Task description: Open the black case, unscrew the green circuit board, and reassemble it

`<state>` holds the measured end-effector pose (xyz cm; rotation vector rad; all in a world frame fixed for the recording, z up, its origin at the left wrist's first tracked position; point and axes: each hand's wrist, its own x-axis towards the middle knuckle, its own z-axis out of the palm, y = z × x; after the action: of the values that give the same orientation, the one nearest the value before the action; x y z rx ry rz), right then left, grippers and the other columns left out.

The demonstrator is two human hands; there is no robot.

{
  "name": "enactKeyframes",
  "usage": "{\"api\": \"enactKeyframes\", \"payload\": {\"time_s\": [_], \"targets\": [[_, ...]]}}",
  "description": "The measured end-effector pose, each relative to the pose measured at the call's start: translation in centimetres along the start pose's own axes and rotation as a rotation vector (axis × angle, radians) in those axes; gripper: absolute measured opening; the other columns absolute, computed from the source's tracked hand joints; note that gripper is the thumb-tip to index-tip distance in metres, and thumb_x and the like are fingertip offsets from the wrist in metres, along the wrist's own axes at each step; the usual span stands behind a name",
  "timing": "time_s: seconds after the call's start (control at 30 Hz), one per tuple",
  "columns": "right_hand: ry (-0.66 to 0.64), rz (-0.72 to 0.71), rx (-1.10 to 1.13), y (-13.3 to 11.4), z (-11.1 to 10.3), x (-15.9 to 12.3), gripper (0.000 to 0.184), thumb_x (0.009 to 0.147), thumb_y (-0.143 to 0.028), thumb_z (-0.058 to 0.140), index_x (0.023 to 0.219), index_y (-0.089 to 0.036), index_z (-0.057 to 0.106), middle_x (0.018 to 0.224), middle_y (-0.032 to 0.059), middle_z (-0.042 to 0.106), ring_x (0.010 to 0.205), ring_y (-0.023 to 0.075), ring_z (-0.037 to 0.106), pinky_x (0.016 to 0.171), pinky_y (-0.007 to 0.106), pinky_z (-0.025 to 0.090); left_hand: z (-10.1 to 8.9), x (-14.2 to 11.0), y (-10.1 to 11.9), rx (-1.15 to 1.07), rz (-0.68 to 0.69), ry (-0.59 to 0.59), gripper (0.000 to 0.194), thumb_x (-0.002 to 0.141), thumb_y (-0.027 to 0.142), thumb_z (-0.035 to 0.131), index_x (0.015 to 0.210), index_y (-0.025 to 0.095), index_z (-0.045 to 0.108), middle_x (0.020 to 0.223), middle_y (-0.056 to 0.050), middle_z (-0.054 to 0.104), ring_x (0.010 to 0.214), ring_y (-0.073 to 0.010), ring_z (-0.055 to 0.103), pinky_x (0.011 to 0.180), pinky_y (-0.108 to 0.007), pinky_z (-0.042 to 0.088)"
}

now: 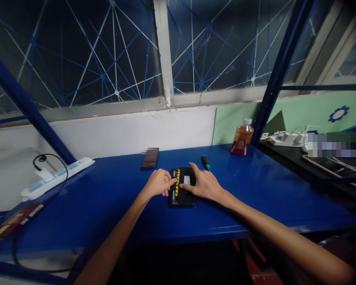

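A flat black case [183, 201] lies on the blue table in front of me, with a yellow strip [177, 190] along its left part and a white label [186, 180] to the right of that. At the case's left side is my left hand [158, 183], its fingers curled and the thumb and forefinger closed at the strip. Whatever is between those fingertips is too small to make out. My right hand [206, 183] lies over the case's right side with thumb and forefinger spread apart, the thumb tip on the top near the strip. Its other fingers are partly hidden.
Behind the case lies a green and black screwdriver [205, 162]. A dark phone [150, 158] is at the back. A drink bottle [242, 137] stands back right. On the left are a white power strip [57, 178], a black cable [67, 180] and a red box [16, 219].
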<state>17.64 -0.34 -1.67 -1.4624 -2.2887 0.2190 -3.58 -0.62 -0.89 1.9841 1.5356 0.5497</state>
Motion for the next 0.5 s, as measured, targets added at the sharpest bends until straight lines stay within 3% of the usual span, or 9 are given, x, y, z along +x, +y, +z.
{"api": "enactKeyframes", "payload": {"time_s": [0.17, 0.37, 0.5], "targets": [[0.003, 0.066, 0.127, 0.6, 0.0, 0.5, 0.085, 0.075, -0.062, 0.058, 0.137, -0.006, 0.037, 0.08, 0.0129, 0.07, 0.074, 0.0277, 0.067, 0.062, 0.032, 0.044, 0.6, 0.4, -0.2, -0.046, -0.04, 0.053, 0.021, 0.08, 0.033, 0.054, 0.069, 0.015, 0.055, 0.047, -0.001, 0.063, 0.036, -0.0138, 0.059, 0.042, -0.021, 0.046], [-0.285, 0.208, 0.452, 1.7, -0.1, 1.2, 0.068, 0.083, -0.052, 0.055, 0.131, -0.005, 0.041, 0.053, 0.0034, 0.064, 0.041, 0.0173, 0.059, 0.043, 0.025, 0.041, 0.3, 0.0, 0.1, -0.052, 0.023, 0.099, 0.02, 0.079, 0.036, 0.055, 0.073, 0.017, 0.053, 0.052, 0.002, 0.06, 0.036, -0.0113, 0.055, 0.036, -0.018, 0.038], [-0.248, 0.2, 0.489, 1.8, -0.3, 1.2, 0.066, 0.081, -0.056, 0.056, 0.126, -0.008, 0.046, 0.053, 0.0025, 0.064, 0.04, 0.0157, 0.058, 0.043, 0.024, 0.039, -0.1, -0.1, 0.0, -0.149, 0.029, 0.087, 0.025, 0.08, 0.043, 0.057, 0.083, 0.018, 0.053, 0.063, 0.002, 0.061, 0.038, -0.0102, 0.053, 0.034, -0.017, 0.035]]}}
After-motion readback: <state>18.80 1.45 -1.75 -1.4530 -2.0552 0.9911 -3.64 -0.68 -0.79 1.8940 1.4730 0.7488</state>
